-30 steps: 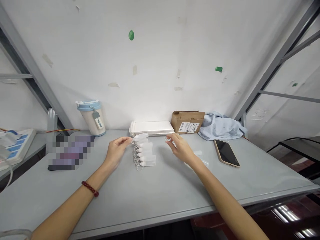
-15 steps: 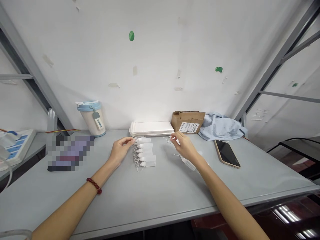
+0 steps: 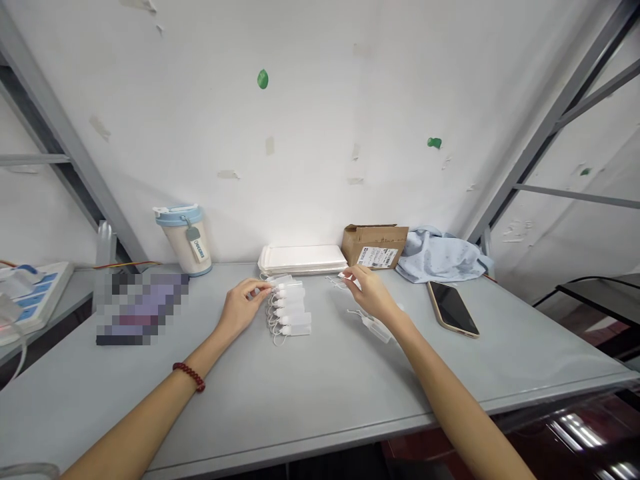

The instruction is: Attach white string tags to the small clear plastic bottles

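Several small translucent white bottles with loops of white cord (image 3: 293,311) lie side by side in a column on the grey table. Thumb and fingers of my left hand (image 3: 243,303) are pinched at the cap end of a bottle near the far end of that column. To the right, my right hand (image 3: 373,292) pinches another small white bottle (image 3: 342,275), whose cord hangs out to the left; most of it is hidden by the fingers. Beneath my right wrist lie more loose bottles (image 3: 376,329), partly covered by the forearm.
Behind the column sits a stack of flat white packs (image 3: 304,259), with a cardboard box (image 3: 376,245) and a pale blue cloth (image 3: 440,255) to its right. A phone (image 3: 453,308) lies at the right. A lidded cup (image 3: 184,243) and a power strip (image 3: 43,293) are at the left.
My left hand has shifted slightly toward me along the bottle column, fingers still pinched. My right hand has barely moved. The whole view has tilted a little.
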A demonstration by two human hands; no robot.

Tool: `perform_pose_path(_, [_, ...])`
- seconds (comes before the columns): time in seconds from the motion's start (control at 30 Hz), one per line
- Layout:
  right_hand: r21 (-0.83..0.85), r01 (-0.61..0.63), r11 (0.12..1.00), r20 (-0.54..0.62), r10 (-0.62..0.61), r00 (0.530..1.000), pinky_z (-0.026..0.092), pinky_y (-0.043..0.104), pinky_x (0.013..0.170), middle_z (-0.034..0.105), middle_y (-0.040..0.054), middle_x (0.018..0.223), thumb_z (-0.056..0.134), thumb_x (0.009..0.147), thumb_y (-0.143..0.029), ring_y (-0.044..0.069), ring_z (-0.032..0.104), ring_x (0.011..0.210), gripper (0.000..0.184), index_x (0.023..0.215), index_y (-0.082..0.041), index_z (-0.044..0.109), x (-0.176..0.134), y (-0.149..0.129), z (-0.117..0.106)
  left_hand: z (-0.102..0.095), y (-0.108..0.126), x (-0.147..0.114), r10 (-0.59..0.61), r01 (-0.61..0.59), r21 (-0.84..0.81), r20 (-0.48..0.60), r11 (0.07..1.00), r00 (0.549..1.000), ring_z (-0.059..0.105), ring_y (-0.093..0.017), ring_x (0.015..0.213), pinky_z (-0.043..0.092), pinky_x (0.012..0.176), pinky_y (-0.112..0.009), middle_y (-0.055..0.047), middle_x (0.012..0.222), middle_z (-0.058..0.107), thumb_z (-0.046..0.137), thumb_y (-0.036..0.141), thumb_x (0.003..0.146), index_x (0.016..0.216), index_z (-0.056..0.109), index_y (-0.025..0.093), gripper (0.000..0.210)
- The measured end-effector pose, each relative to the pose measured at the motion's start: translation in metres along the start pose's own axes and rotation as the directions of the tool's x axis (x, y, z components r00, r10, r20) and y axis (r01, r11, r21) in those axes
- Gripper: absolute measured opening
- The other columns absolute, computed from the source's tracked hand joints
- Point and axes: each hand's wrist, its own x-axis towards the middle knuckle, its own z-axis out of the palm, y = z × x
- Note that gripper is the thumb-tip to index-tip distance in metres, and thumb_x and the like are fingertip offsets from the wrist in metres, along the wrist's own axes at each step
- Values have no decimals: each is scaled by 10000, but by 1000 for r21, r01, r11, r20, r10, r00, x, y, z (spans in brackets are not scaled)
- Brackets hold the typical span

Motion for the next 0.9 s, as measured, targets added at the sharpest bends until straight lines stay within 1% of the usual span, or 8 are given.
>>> perform_pose_path(0.07, [-44, -32, 999, 33, 34, 999, 438, 312, 741, 598, 87, 958, 471, 858, -137, 201, 552, 890, 129, 952, -155, 558, 0, 5, 0, -1, 1, -1, -6, 6, 17, -5, 1000, 1000, 470, -139, 662, 380, 590, -238, -27, 817, 622, 513, 302, 753, 848, 664, 181, 215])
perform_pose_path(0.17, [-101, -62, 993, 83, 70, 994, 436, 315, 781, 596, 103, 1011, 488, 845, -109, 213, 534, 959, 157, 970, -147, 575, 0, 10, 0, -2, 1, -2, -27, 30, 38, -62, 999, 998, 464, -136, 667, 377, 574, -231, -21, 836, 598, 478, 220, 725, 958, 637, 178, 285])
perform_pose_path(0.23, [-148, -70, 986, 122, 88, 989, 429, 313, 810, 598, 109, 1034, 499, 838, -96, 215, 523, 992, 176, 985, -139, 585, 0, 13, -1, -3, 0, -1, -42, 46, 37, -94, 998, 995, 467, -136, 672, 380, 571, -229, -23, 845, 586, 468, 197, 701, 983, 626, 172, 324])
perform_pose_path(0.4, [-285, -79, 955, 207, 142, 968, 405, 333, 856, 605, 127, 1073, 501, 838, -86, 242, 494, 1057, 222, 1033, -122, 601, 1, 20, 1, -4, -2, -1, -57, 62, 40, -129, 997, 990, 473, -139, 668, 385, 572, -230, -21, 835, 575, 459, 201, 684, 967, 629, 183, 331])
perform_pose_path(0.53, [-324, -96, 941, 225, 175, 958, 397, 353, 851, 594, 134, 1113, 477, 840, -64, 255, 485, 1076, 262, 1050, -147, 610, 1, 27, 4, -3, -1, -2, -51, 56, 36, -131, 998, 990, 469, -136, 659, 381, 569, -230, -18, 826, 570, 456, 198, 680, 958, 624, 183, 325])
perform_pose_path(0.73, [-369, -132, 920, 260, 238, 936, 401, 368, 809, 589, 163, 1085, 484, 834, -72, 292, 491, 1067, 271, 1062, -144, 611, -1, 32, 8, -3, 6, -3, -66, 69, 24, -126, 997, 990, 473, -138, 669, 383, 573, -229, -20, 828, 569, 452, 202, 674, 947, 626, 176, 325])
perform_pose_path(0.9, [-383, -133, 914, 279, 252, 927, 388, 348, 790, 590, 165, 1056, 461, 799, 5, 288, 498, 1040, 329, 1049, -142, 616, -1, 32, 8, -2, 7, -4, -79, 85, 40, -130, 996, 988, 480, -139, 650, 388, 566, -232, -22, 805, 578, 449, 216, 678, 923, 629, 168, 307])
